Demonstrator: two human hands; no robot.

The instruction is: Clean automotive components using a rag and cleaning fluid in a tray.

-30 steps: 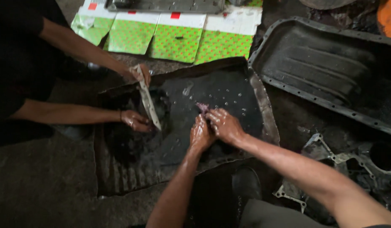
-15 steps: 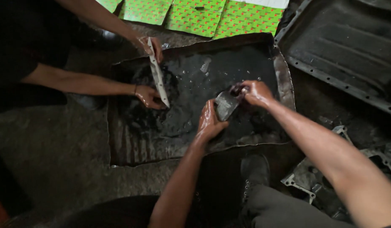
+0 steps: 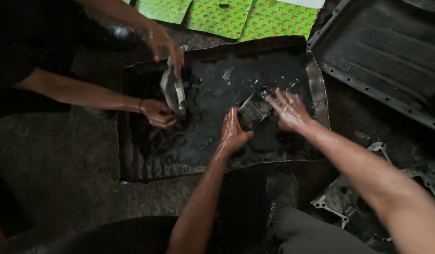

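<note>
Head view: a shallow, battered metal wash tray (image 3: 316,80) lies on the floor, holding black oily liquid. The person's left hand (image 3: 232,132) is closed around the near end of a small flat metal plate (image 3: 253,111), propping it tilted just above the liquid, near the tray's right edge. The right hand (image 3: 287,108) is open, wet fingers spread, resting on or just over the plate's far end and gripping nothing. By the look of it, this is the washing step, the plate being rubbed clean in the liquid; the next move likely calls for a firm left grip on the slippery metal while the right palm wipes along its face.

At the tray's left edge a co-worker's two hands (image 3: 157,113) hold a curved metal strip (image 3: 174,89) upright in the liquid. Beyond the far edge lie green patterned cardboard sheets (image 3: 213,16); a dark oil pan (image 3: 382,51) sits off the far right corner, and a grey gasket-like casting (image 3: 342,202) near the right.
</note>
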